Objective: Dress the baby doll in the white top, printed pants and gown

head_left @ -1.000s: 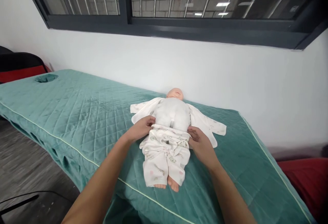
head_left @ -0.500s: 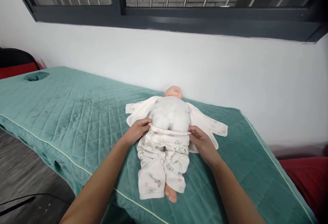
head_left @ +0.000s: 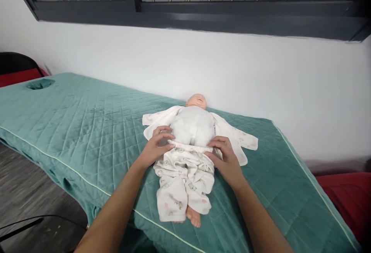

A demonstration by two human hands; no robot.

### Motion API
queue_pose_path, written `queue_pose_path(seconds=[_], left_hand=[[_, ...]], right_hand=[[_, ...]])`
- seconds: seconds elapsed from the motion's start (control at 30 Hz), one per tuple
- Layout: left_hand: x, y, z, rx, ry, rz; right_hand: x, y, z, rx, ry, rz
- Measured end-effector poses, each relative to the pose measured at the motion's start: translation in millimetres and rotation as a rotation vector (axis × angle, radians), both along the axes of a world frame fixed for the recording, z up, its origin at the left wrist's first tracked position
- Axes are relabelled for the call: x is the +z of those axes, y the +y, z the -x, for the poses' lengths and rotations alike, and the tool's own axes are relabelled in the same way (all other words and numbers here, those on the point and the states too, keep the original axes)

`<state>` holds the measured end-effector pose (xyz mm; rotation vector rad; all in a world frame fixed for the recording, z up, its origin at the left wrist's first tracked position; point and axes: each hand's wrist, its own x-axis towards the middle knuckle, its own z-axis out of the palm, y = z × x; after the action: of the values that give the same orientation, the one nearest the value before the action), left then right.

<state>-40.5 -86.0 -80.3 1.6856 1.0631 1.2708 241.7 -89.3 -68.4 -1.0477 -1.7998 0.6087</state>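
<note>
A baby doll [head_left: 197, 101] lies on its back on a green quilted cover, its head toward the wall. Its soft white torso [head_left: 193, 123] shows between the spread halves of a white printed jacket [head_left: 232, 135]. Printed baby pants [head_left: 185, 172] cover the legs up to the hips, and one bare foot pokes out below. At the waistband's left end is my left hand [head_left: 155, 146], thumb and fingers apart, fingertips by the torso's side. My right hand [head_left: 227, 160] rests at the other end, its fingers on the waistband's edge and its thumb apart on the pants.
The green quilted cover [head_left: 87, 125] lies over a massage bed with a face hole [head_left: 40, 84] at far left. A white wall [head_left: 145, 60] and a dark window frame [head_left: 185, 17] stand behind. Red seats [head_left: 348, 195] flank the bed.
Both hands have loosened from pinching the waistband; their fingers have spread, and the right hand has shifted inward over the pants. The view has tilted slightly down.
</note>
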Motion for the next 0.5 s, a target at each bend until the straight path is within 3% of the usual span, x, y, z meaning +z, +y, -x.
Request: queue_pose_path(seconds=[0.17, 0.3, 0.5], left_hand=[[2.7, -4, -3, -0.004, 0.087, -0.016], [8.9, 1, -9, -0.049, 0.036, 0.006], [24.4, 45, -21, 0.086, 0.003, 0.147]], right_hand=[[3.5, -2, -3, 0.016, -0.205, -0.001], [13.0, 3, 1, 0.024, -0.280, -0.063], [31.4, 40, 8, -0.138, -0.224, 0.182]])
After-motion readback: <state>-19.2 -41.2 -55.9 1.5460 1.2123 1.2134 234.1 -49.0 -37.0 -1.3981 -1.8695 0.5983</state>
